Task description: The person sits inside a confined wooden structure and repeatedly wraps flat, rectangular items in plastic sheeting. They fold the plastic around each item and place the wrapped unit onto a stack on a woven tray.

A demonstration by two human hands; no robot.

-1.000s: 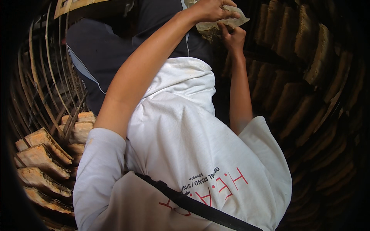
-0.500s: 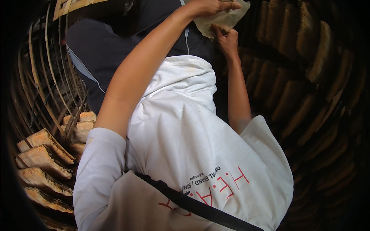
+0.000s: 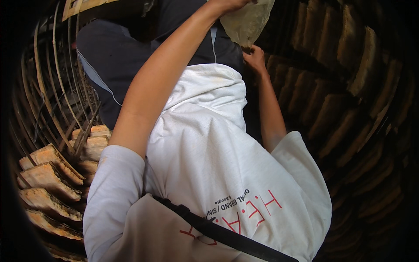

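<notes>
A thin, translucent, yellowish plastic bag [image 3: 249, 25] hangs at the top of the view, just beyond my dark trousers. My left hand [image 3: 230, 4] is closed on its upper part, though the picture's edge cuts off some of the fingers. Lower down, my right hand [image 3: 255, 57] pinches the bag's bottom corner, where something small and dark shows that I cannot make out. Between the two hands the bag is stretched lengthwise.
Stacked curved slabs, like roof tiles [image 3: 50, 174], stand at the lower left. More rows of slabs [image 3: 362, 61] fill the dim right side. Thin wooden or bamboo slats [image 3: 54, 83] rise at the left, and a pale wooden frame [image 3: 85, 8] lies at the upper left.
My left hand has moved up toward the picture's edge, and my right hand has gone slightly down. The bag, bunched and folded before, now hangs longer between them.
</notes>
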